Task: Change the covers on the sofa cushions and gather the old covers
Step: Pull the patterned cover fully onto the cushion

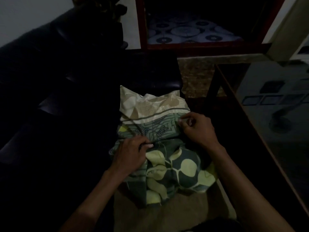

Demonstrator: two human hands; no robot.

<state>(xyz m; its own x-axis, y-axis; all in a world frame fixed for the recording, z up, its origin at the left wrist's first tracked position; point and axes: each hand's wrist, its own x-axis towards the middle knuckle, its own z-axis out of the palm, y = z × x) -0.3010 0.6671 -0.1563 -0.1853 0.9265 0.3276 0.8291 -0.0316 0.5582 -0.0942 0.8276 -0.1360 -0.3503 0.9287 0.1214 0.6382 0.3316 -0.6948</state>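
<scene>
Dim room, head view looking down. Cushion (150, 106) in frame centre, pale beige leaf print at its upper end, lying against the dark sofa (58, 81) that fills the left of the frame. Green cover (180, 166) with light oval shapes bunched over the cushion's lower end, spilling toward bottom centre. Left hand (130, 154) at centre-left, fingers (147, 144) curled tight, pinching the cover's dark edge. Right hand (197, 129) at centre-right, fingers (184, 120) closed narrow on the cover's upper edge, just where green fabric meets the beige stripe. Cover's open edge stretched between the two hands, touching both. Glass-topped worktop (267, 114) along the right side. Patterned fabric (189, 32) beyond, upper centre.
</scene>
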